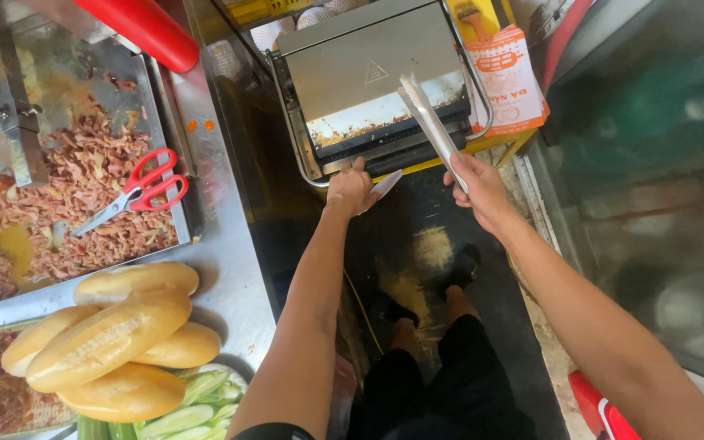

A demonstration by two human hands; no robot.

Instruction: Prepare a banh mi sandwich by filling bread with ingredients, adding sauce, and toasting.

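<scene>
Head camera view: a metal press grill (372, 81) is seen at the far edge of the counter (222, 269). Its front handle bar (319, 175) is gripped by the left hand (350, 187), fingers curled tight. Long metal tongs (429, 122) are held in the closed right hand (478, 183), tips pointed at the grill's open gap. Bread rolls (116, 334) are piled at the near left corner. Fingers could get burned if the hot plates are touched, or the lid could drop if the bar slips.
</scene>
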